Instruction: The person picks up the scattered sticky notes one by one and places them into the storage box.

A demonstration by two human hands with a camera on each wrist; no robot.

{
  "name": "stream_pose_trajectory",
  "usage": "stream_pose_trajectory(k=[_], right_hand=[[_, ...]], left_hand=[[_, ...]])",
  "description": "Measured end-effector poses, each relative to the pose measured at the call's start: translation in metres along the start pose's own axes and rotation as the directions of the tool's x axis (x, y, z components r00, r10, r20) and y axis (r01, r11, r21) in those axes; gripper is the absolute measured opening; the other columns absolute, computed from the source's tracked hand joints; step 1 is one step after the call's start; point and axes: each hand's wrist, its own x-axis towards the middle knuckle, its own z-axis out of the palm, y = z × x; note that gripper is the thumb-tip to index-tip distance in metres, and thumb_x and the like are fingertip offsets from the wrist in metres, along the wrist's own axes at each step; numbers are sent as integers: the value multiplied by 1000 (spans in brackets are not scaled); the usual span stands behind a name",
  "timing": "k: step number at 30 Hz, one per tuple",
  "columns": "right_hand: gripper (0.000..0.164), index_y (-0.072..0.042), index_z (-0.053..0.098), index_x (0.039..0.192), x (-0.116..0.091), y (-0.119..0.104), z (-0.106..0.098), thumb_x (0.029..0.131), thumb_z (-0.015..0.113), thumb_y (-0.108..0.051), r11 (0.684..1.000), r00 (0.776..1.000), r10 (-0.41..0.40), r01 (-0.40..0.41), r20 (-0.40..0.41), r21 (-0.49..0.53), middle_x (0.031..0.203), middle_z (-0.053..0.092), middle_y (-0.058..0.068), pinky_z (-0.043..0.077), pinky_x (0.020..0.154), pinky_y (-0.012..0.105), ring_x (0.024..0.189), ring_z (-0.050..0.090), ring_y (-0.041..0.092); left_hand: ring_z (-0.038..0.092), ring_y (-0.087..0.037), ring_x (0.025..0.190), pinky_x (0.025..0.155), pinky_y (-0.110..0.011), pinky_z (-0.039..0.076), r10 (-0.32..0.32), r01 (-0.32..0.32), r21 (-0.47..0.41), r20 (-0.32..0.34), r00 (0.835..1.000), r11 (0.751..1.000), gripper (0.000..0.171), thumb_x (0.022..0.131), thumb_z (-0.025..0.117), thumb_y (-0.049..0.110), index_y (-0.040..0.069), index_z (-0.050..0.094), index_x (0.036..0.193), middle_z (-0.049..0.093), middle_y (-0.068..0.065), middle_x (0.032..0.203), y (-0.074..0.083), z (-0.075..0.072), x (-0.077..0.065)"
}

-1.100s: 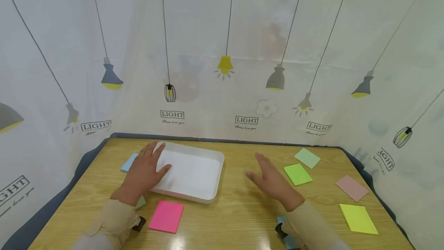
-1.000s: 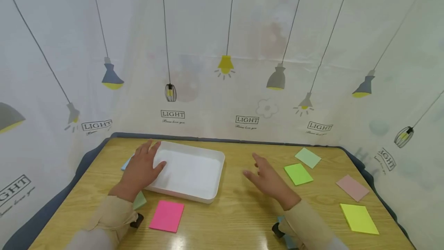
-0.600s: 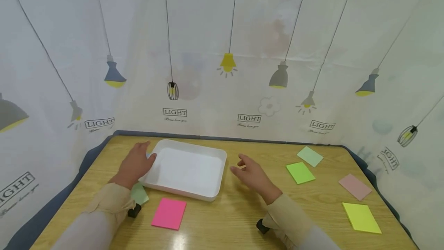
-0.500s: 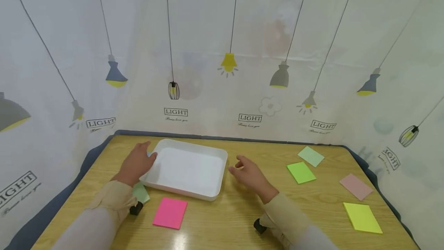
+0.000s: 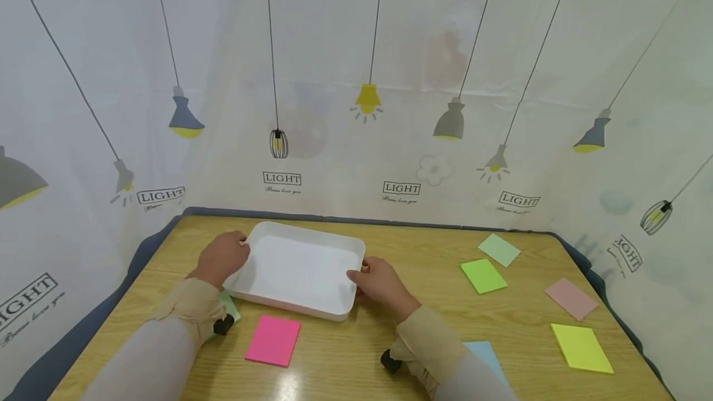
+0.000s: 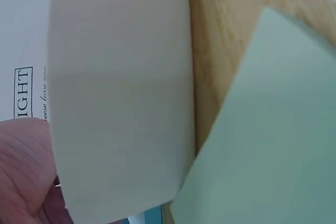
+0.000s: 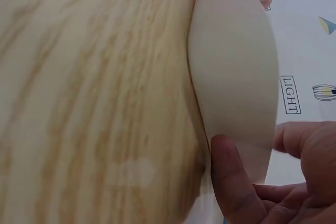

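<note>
A shallow white tray (image 5: 301,271) lies on the wooden table, left of the middle in the head view. At its left side my left hand (image 5: 223,258) grips the rim with bent fingers; in the left wrist view the hand (image 6: 23,166) is partly hidden behind the tray wall (image 6: 121,98). My right hand (image 5: 384,283) pinches the right side, thumb over the rim. The right wrist view shows fingers of that hand (image 7: 294,182) against the outer wall of the tray (image 7: 236,66). A pale green sticky note pad (image 6: 262,129) lies close to the tray.
In front of the tray lies a pink pad (image 5: 273,340). To the right are a bright green pad (image 5: 483,276), a pale green pad (image 5: 499,249), a dusty pink pad (image 5: 571,299) and a yellow pad (image 5: 582,348). A blue pad (image 5: 486,357) is partly under the right sleeve.
My right hand has moved left to the tray's right side and taken hold of it. My left hand has drawn back to the left rim, its fingers now bent. The tray has barely moved.
</note>
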Motion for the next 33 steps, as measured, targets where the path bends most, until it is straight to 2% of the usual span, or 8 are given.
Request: stream_pose_trajectory(k=[6, 10, 14, 17, 19, 24, 29, 33], right_hand=[[32, 1, 57, 113, 3, 2, 3, 89, 58, -20, 1000, 999, 1, -2, -34, -27, 81, 66, 11, 56, 58, 33, 64, 62, 17], [30, -1, 59, 111, 5, 4, 2, 89, 59, -21, 998, 999, -9, 6, -53, -62, 82, 66, 10, 55, 58, 31, 65, 61, 16], [30, 0, 62, 110, 5, 5, 1, 88, 60, -20, 996, 996, -13, 5, -83, -92, 88, 66, 10, 54, 60, 30, 68, 60, 15], [28, 0, 63, 108, 6, 4, -1, 87, 61, -19, 995, 995, 1, -11, -100, -99, 91, 66, 11, 54, 60, 30, 70, 60, 14], [26, 0, 64, 105, 5, 4, -2, 86, 63, -18, 995, 995, 11, -20, -100, -96, 91, 67, 11, 55, 61, 30, 70, 60, 14], [24, -2, 64, 102, 4, 4, -8, 85, 65, -19, 995, 995, 37, -45, -93, -88, 91, 66, 10, 55, 63, 31, 72, 60, 15], [24, -3, 65, 100, 3, 6, -18, 86, 64, -22, 988, 994, 27, -43, -108, -150, 88, 65, 8, 51, 63, 30, 72, 57, 16], [21, -5, 66, 97, 2, 10, -27, 87, 62, -24, 978, 992, 22, -48, -128, -202, 85, 64, 6, 48, 61, 30, 72, 54, 17]], left_hand=[[54, -37, 106, 81, -55, 48, 12, -12, -9, 7, 1000, 1000, 44, 92, 35, 21, 1, 52, 127, 57, -23, 125, 0, 1, 0], [56, -33, 101, 78, -53, 49, -6, 6, -4, 22, 1000, 1000, 44, 92, 34, 18, 0, 52, 127, 58, -23, 123, 2, 1, -1], [56, -26, 80, 63, -43, 48, -21, 22, -15, 36, 999, 1000, 35, 90, 37, 17, 2, 59, 112, 65, -17, 96, 5, -1, -3], [50, -22, 67, 53, -36, 41, -22, 23, -25, 51, 998, 999, 24, 89, 39, 17, 5, 59, 92, 58, -9, 75, 5, 0, -4], [48, -21, 63, 51, -34, 39, -23, 24, -23, 53, 998, 999, 19, 88, 41, 18, 7, 55, 82, 54, -7, 70, 5, 0, -4], [47, -21, 62, 50, -34, 38, -31, 33, -35, 58, 998, 999, 17, 86, 45, 20, 9, 52, 75, 52, -7, 69, 7, 0, -9], [48, -21, 62, 52, -33, 40, -9, 13, -68, 56, 998, 998, 17, 85, 49, 21, 7, 55, 78, 55, -6, 69, 15, 1, -14], [45, -19, 59, 51, -31, 38, 4, 1, -96, 45, 999, 995, 17, 85, 49, 19, 7, 50, 73, 49, -5, 65, 27, 3, -19]])
